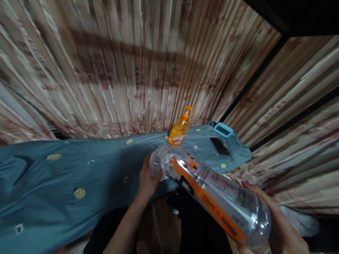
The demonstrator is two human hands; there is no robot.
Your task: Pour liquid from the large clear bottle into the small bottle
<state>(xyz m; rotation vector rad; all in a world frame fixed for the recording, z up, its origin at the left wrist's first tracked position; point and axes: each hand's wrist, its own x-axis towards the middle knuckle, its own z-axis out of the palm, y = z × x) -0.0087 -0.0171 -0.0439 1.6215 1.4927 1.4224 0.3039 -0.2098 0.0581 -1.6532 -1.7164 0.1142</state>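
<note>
Two containers noted. Large clear plastic bottle, orange label, contents not discernible, lies tilted between both hands: left hand grips its neck end, right hand cups its base. Smaller orange pump bottle, holding amber liquid, stands apart on blue cloth.

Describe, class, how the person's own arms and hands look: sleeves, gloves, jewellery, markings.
Both the left hand and the right hand are bare: no gloves or rings show. The left forearm is uncovered along its visible length, with no sleeve, watch or bracelet. Only the right wrist shows, also bare. No markings can be made out in the dim light.
</note>
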